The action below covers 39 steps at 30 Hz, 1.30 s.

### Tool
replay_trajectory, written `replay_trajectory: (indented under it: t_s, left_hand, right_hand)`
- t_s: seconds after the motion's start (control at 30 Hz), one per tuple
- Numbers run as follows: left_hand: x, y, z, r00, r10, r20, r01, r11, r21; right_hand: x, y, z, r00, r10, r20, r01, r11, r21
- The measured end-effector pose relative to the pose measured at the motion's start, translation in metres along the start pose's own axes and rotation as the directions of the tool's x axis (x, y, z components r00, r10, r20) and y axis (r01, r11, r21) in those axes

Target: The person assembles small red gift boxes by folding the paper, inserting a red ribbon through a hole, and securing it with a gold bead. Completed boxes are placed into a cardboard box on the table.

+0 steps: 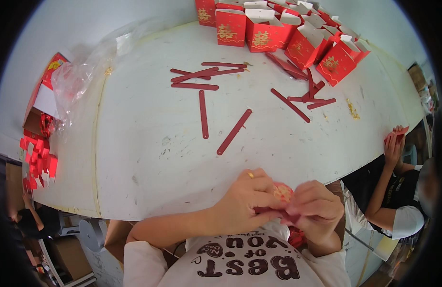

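Close to my body, at the table's near edge, both my hands are closed around a small red piece with a gold pattern (282, 192), probably a gift box like those at the back, mostly covered by fingers. My left hand (252, 198), with a gold ring, grips its left side. My right hand (319, 208) pinches at its right side, slightly blurred. Beyond them, dark red straps with holes at their ends lie loose: one strap (234, 132) slants nearest my hands, another strap (204, 115) lies left of it, and several more form two scattered groups.
Red gift boxes (231, 28) with gold symbols crowd the far table edge. Small gold fasteners (352, 109) lie at the right. Clear plastic wrap (77, 91) and a carton (34, 112) are at the left, with red boxes (39, 160) below. Co-workers sit at both sides, the right one (398, 201) holding something red.
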<state>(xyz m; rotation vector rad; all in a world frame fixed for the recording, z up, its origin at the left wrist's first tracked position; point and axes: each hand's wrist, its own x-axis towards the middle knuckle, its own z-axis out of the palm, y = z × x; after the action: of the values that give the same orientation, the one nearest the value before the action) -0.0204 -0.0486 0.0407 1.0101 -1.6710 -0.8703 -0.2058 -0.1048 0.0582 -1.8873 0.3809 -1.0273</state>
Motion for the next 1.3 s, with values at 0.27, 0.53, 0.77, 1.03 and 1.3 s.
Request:
replay_trajectory:
  t_s: [0.27,0.53,0.77,1.03,1.3]
  left_hand:
    - [0.053,-0.02,0.026,0.874,0.247,0.419,-0.163,0.96,-0.226]
    - [0.236,-0.147,-0.155,0.847,0.473,-0.242,0.146,0.231,0.962]
    - [0.233,-0.141,-0.224,0.945,0.259,-0.199,0.096,0.363,0.927]
    - [0.098,0.013,-0.164,0.995,0.081,0.057,-0.099,0.813,0.574]
    - [-0.031,-0.008,-0.092,0.952,0.243,-0.188,-0.207,0.959,0.193]
  right_hand:
    - [-0.042,-0.009,-0.046,0.991,0.019,-0.136,-0.027,0.998,-0.051]
    - [-0.137,-0.025,-0.107,0.76,0.591,-0.27,-0.648,0.66,-0.381]
    - [-0.114,0.024,-0.09,0.659,0.643,-0.39,-0.738,0.455,-0.498]
    - [0.04,0.073,-0.054,0.995,0.087,-0.055,-0.099,0.95,-0.297]
    - [0.013,0.098,0.052,0.954,-0.025,0.3,-0.071,0.949,0.306]
